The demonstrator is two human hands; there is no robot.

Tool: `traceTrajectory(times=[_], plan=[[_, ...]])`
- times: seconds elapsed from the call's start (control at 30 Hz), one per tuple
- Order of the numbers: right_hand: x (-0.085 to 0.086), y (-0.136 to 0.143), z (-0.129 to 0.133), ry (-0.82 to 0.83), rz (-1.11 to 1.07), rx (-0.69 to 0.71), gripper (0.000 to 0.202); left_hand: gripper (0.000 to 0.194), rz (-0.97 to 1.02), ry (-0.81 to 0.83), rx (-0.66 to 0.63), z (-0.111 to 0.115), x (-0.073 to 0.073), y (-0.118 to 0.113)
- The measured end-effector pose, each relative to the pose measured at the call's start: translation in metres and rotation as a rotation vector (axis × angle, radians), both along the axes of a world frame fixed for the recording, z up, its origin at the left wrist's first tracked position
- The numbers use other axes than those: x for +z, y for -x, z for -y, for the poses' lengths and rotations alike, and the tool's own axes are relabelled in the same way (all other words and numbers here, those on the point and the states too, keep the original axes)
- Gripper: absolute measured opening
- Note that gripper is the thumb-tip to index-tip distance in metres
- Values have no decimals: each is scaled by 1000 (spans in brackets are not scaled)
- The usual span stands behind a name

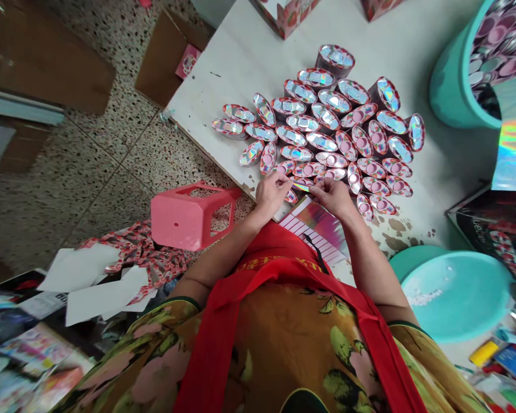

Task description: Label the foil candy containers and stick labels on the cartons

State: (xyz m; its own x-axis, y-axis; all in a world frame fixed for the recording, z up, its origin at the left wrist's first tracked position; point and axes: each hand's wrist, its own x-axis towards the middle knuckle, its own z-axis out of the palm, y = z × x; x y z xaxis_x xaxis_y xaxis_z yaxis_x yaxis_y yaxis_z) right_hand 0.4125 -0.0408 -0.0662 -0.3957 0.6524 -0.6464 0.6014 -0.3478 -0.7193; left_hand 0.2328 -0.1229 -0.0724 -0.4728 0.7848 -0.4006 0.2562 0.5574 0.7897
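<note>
- Your left hand (273,192) and right hand (333,198) pinch a shiny strip (301,186) by the tins' (334,101) near edge.
- A sheet (322,221) lies nearer you than the tins.

Apron characters (295,265), black-box lettering (478,228) (neither clearly legible)

Shiny strip (301,187) between both hands (303,192)

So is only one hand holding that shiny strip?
No, the left hand and the right hand pinch the shiny strip between them, one at each end.
</note>
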Motion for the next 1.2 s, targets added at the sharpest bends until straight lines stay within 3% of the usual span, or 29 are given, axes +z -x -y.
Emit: traceTrajectory(times=[0.1,0.2,0.37,0.53,0.6,0.7,0.8,0.93,1.07,1.2], plan=[[1,4,0,-116,137,52,24,9,-344,-45,-92,0,-6,-2],[2,12,0,-219,292,105,19,11,-489,-54,-156,-1,-11,-7],[-2,17,-5,-302,494,88,18,15,-449,34,-140,-7,-22,-4],[-2,1,4,-393,402,33,23,24,-484,-77,-136,-7,-24,11],[3,-13,20,-467,351,17,28,23,-511,-93,-249,-2,-15,9],[11,-36,50,-558,347,86,33,24,-501,-131,-570,9,1,-7],[14,-50,74,-558,404,191,27,26,-539,-169,-853,20,6,-26],[8,-51,78,-516,357,152,23,31,-605,-241,-991,25,-1,-37],[4,-49,71,-421,227,89,22,38,-600,-332,-1096,29,-6,-31],[-1,-50,69,-381,190,52,19,32,-561,-365,-1126,41,-5,-22]])
